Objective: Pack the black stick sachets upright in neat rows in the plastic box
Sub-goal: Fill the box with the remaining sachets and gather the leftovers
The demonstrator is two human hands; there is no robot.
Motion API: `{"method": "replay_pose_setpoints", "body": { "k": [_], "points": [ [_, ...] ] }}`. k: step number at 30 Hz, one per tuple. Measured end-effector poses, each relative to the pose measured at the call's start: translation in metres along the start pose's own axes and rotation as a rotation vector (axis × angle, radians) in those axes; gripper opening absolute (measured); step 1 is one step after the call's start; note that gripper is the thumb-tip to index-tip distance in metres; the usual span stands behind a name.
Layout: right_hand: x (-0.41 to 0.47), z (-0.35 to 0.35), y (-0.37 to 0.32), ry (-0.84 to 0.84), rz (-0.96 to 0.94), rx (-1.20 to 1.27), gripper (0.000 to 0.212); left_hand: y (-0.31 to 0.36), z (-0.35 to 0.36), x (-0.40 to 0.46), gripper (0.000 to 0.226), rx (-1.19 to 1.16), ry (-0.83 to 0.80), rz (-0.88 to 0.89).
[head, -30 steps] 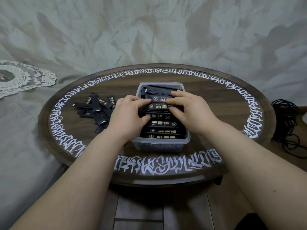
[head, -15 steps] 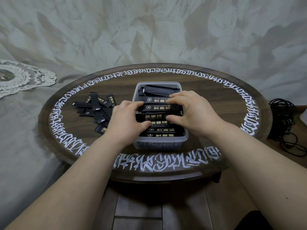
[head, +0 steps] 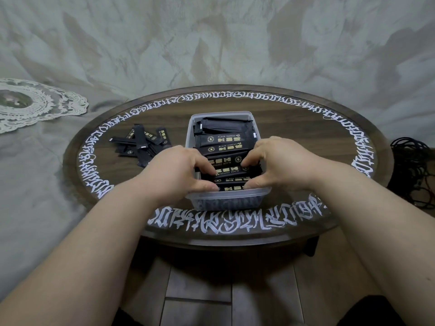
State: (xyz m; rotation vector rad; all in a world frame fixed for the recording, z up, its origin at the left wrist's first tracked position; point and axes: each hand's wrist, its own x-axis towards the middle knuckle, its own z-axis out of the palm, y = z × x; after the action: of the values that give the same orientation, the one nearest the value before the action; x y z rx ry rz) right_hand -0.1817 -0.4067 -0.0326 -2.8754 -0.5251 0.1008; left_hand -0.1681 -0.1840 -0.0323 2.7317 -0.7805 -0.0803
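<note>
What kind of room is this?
Probably a home living space: a low round wooden table with painted lettering, a lace doily on draped cloth, and wood flooring below.

Black sachets (head: 227, 149) with gold print, clear box (head: 229, 203), brown table (head: 294, 142) ringed with white script.

The plastic box (head: 227, 202) stands at the centre of the frame on the bench (head: 306, 142), with rows of sachets (head: 226, 147) inside it. A loose pile of sachets (head: 141, 144) lies on the bench left of the box. The left hand (head: 179, 172) and right hand (head: 280, 163) reach into the box's near half from either side. A doily (head: 35, 102) lies at the left edge, a cable bundle (head: 414, 165) at the right edge.
</note>
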Motion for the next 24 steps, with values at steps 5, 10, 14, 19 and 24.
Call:
{"method": "replay_pose_setpoints", "body": {
  "k": [5,10,14,19,24],
  "points": [
    [0.003,-0.001,-0.001,-0.040,0.006,-0.020,0.062,-0.005,-0.001,0.010,0.036,0.025,-0.088,0.000],
    [0.003,-0.001,-0.003,-0.032,-0.012,-0.077,0.059,-0.006,0.003,0.012,0.039,0.078,-0.082,0.011],
    [0.003,0.001,-0.002,-0.032,0.002,-0.040,0.060,-0.006,0.007,0.011,0.041,0.085,-0.039,0.000],
    [0.004,0.005,-0.002,0.043,0.022,0.016,0.049,-0.008,0.010,0.011,0.049,0.104,0.004,-0.039],
    [0.008,0.008,-0.001,0.110,0.024,0.023,0.041,-0.007,0.011,0.008,0.037,0.065,0.060,-0.065]
  ]
}}
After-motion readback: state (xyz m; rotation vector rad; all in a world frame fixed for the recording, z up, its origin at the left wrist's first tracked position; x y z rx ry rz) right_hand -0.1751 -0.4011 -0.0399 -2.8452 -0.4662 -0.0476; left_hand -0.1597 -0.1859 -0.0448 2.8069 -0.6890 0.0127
